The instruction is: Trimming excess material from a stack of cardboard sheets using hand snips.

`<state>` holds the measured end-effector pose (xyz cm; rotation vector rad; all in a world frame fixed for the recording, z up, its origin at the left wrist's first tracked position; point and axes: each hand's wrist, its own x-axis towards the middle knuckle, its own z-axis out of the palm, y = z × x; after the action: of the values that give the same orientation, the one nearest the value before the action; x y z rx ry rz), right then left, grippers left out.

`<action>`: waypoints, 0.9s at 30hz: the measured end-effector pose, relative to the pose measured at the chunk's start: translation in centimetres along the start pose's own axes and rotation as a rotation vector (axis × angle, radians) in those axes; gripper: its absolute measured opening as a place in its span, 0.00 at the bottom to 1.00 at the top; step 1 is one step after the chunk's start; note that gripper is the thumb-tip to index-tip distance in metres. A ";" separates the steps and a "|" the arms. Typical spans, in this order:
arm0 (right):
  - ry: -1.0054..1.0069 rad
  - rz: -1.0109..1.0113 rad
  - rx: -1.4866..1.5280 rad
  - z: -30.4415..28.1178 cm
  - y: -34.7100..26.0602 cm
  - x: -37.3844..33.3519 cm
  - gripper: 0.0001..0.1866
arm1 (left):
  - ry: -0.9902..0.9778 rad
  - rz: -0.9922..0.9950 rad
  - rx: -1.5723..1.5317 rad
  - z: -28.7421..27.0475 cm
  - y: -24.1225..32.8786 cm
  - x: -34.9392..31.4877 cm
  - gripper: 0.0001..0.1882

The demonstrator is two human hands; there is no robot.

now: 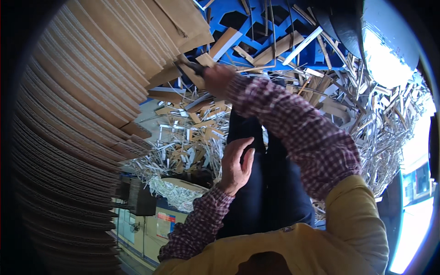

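My right hand (220, 80) is closed round a dark-handled tool (196, 68), slightly blurred. The tool's far end is at the edge of a tall stack of brown corrugated cardboard sheets (91, 87); its exact kind is hard to make out, and I cannot tell whether it touches the cardboard. My left hand (236, 167) is held in front of my body, thumb and fingers apart, with nothing in it. It is away from the stack, above my dark trousers.
Cardboard strips and offcuts (192, 151) lie heaped on the floor around my legs. A blue slatted pallet (261, 30) lies at the far side, strewn with scraps. More shredded strips (376, 133) pile up at the right. The cardboard stack fills the left side.
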<state>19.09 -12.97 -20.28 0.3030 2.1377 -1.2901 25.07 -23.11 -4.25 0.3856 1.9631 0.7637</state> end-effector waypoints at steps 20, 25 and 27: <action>-0.613 -0.118 0.018 2.8 0.5 -6.7 0.10 | -0.061 -0.033 0.036 -1.4 -0.3 0.4 0.13; -0.126 0.053 -0.251 -2.2 3.8 -2.8 0.11 | -0.091 0.022 0.056 -1.1 -0.2 0.6 0.13; 0.011 0.069 -0.163 -2.2 2.9 0.1 0.12 | -0.084 0.012 0.025 -1.0 -0.3 0.6 0.13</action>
<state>19.59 -9.60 -21.69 0.3127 2.2064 -1.0708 23.93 -23.38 -4.55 0.4385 1.8948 0.7199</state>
